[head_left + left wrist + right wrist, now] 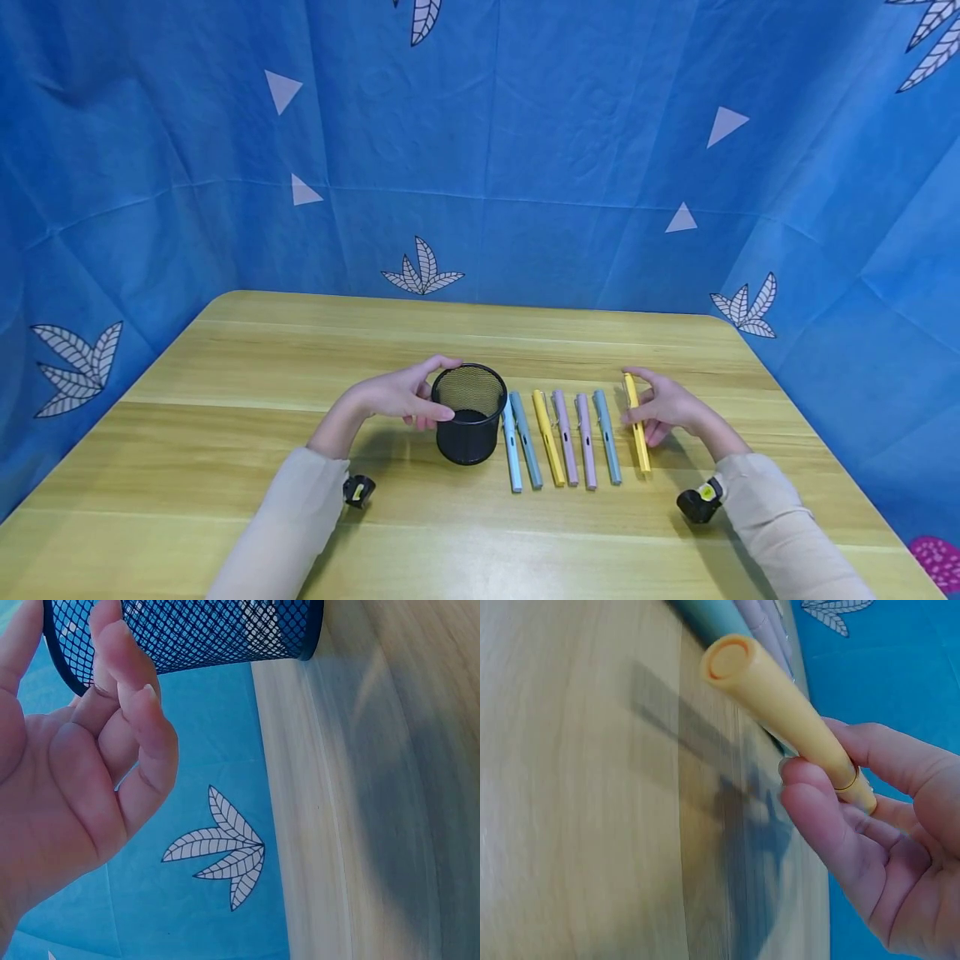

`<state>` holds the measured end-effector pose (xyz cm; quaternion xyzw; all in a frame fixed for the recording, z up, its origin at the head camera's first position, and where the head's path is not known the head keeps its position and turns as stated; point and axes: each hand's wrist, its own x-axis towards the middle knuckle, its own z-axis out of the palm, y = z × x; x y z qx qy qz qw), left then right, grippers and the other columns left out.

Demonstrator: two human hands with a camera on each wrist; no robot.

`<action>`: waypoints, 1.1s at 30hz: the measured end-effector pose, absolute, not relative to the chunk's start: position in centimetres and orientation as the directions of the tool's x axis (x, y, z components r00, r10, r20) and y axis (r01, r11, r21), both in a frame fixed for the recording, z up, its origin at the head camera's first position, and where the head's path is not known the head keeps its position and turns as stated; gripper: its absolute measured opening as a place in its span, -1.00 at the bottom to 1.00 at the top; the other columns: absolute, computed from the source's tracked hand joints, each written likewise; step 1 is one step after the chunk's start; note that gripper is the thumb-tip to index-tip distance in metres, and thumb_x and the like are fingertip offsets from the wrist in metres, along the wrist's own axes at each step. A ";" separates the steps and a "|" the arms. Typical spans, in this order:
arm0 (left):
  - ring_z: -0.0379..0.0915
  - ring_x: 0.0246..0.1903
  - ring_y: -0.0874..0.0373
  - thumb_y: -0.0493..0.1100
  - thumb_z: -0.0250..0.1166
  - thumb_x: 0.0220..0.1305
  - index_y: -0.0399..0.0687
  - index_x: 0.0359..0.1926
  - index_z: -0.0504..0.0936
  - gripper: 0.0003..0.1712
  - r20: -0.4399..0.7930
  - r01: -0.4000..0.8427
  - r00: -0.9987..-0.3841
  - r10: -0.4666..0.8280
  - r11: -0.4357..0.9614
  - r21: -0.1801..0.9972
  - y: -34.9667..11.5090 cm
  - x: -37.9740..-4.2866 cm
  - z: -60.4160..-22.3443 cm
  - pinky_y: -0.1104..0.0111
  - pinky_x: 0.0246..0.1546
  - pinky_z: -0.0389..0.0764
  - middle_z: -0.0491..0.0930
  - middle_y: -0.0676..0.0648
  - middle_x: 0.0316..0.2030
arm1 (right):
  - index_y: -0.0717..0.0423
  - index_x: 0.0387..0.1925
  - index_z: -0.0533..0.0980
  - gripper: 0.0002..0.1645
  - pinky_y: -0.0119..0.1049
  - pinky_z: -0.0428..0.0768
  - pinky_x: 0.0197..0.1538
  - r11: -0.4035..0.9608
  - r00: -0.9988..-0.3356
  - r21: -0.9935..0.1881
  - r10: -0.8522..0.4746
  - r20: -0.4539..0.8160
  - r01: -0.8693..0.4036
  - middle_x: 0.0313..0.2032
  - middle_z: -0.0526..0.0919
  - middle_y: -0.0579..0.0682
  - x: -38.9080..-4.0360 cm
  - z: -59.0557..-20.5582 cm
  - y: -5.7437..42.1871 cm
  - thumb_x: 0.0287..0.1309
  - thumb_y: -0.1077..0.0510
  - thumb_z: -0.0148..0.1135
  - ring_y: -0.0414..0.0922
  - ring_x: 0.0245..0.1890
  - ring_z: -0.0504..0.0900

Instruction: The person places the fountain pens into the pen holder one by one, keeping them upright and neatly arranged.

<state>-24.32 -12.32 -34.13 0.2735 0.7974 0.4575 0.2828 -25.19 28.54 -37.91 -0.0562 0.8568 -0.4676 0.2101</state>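
Note:
My left hand holds a black mesh pen holder by its rim, thumb on the near side and fingers behind. The holder is upright, and its inside shows no pens. My right hand pinches a yellow pen between thumb and fingers. In the right wrist view this pen is tilted above the tabletop, its round end towards the camera. Between the hands lies a row of capped pens: light blue, grey-blue, yellow, two purple and another grey-blue.
Everything rests on a light wooden table. A blue curtain with white leaves and triangles hangs behind it and along both sides. The light blue pen lies close beside the holder's right side.

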 end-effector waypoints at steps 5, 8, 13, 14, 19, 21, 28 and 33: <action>0.36 -0.44 -0.40 -0.09 0.26 0.13 0.03 0.33 -0.03 -0.15 -0.205 0.172 -0.689 0.695 0.432 0.885 -12.3 -24.3 -34.2 0.26 -0.53 0.39 0.55 -0.23 -0.54 | 0.20 0.35 -0.24 0.05 -0.09 0.55 -0.57 0.516 -0.908 -0.852 -0.311 -0.280 0.086 -0.45 0.51 0.15 -25.1 -37.8 28.2 0.00 0.33 0.23 -0.05 -0.74 0.53; 0.35 -0.44 -0.40 -0.09 0.26 0.14 0.04 0.33 -0.04 -0.15 -0.209 0.172 -0.685 0.698 0.433 0.885 -12.2 -24.4 -34.2 0.26 -0.53 0.39 0.55 -0.25 -0.53 | 0.17 0.35 -0.26 0.07 -0.08 0.55 -0.57 0.485 -0.913 -0.871 -0.315 -0.259 0.080 -0.51 0.48 0.13 -25.0 -37.7 27.9 0.01 0.32 0.24 -0.06 -0.75 0.53; 0.35 -0.43 -0.41 -0.10 0.25 0.14 0.04 0.33 -0.05 -0.15 -0.214 0.169 -0.683 0.698 0.436 0.884 -12.2 -24.4 -34.2 0.26 -0.53 0.39 0.54 -0.24 -0.54 | 0.09 0.37 -0.26 0.08 -0.04 0.55 -0.56 0.418 -0.919 -0.906 -0.329 -0.216 0.063 -0.57 0.42 0.10 -24.9 -37.3 27.4 0.01 0.31 0.24 -0.07 -0.75 0.53; 0.34 -0.43 -0.41 -0.10 0.25 0.14 0.04 0.33 -0.05 -0.15 -0.216 0.167 -0.683 0.698 0.437 0.884 -12.2 -24.4 -34.2 0.27 -0.53 0.38 0.54 -0.23 -0.55 | 0.09 0.37 -0.26 0.08 -0.03 0.54 -0.55 0.406 -0.920 -0.912 -0.335 -0.204 0.055 -0.57 0.42 0.09 -24.9 -37.2 27.2 0.01 0.31 0.24 -0.07 -0.74 0.53; 0.34 -0.44 -0.41 -0.11 0.25 0.14 0.05 0.33 -0.05 -0.16 -0.216 0.167 -0.685 0.696 0.439 0.883 -12.2 -24.3 -34.1 0.30 -0.55 0.36 0.53 -0.18 -0.58 | 0.05 0.37 -0.22 0.07 0.01 0.54 -0.54 0.347 -0.929 -0.937 -0.333 -0.159 0.036 -0.57 0.44 0.09 -24.8 -36.5 26.3 0.00 0.31 0.26 -0.07 -0.73 0.54; 0.34 -0.44 -0.40 -0.11 0.25 0.14 0.05 0.33 -0.05 -0.16 -0.214 0.169 -0.687 0.694 0.440 0.882 -12.2 -24.3 -34.1 0.30 -0.55 0.37 0.53 -0.17 -0.58 | 0.03 0.36 -0.21 0.07 -0.01 0.54 -0.54 0.316 -0.935 -0.948 -0.325 -0.140 0.032 -0.55 0.46 0.09 -24.8 -36.2 25.8 -0.01 0.32 0.26 -0.07 -0.74 0.54; 0.36 -0.42 -0.40 -0.09 0.26 0.14 0.06 0.33 -0.04 -0.15 -0.215 0.170 -0.689 0.692 0.443 0.880 -12.3 -24.4 -34.2 0.23 -0.50 0.42 0.53 -0.19 -0.56 | 0.01 0.37 -0.20 0.07 0.01 0.53 -0.55 0.225 -0.955 -0.974 -0.290 -0.058 -0.009 -0.51 0.51 0.10 -24.5 -34.9 23.9 -0.02 0.37 0.24 -0.07 -0.74 0.55; 0.35 -0.42 -0.40 -0.11 0.25 0.15 0.06 0.33 -0.04 -0.16 -0.214 0.166 -0.686 0.696 0.435 0.885 -12.3 -24.3 -34.1 0.27 -0.52 0.40 0.53 -0.21 -0.56 | 0.00 0.37 -0.19 0.06 -0.05 0.55 -0.56 0.179 -0.967 -0.984 -0.254 -0.022 -0.025 -0.51 0.51 0.11 -24.5 -34.4 22.7 0.00 0.36 0.24 -0.07 -0.72 0.55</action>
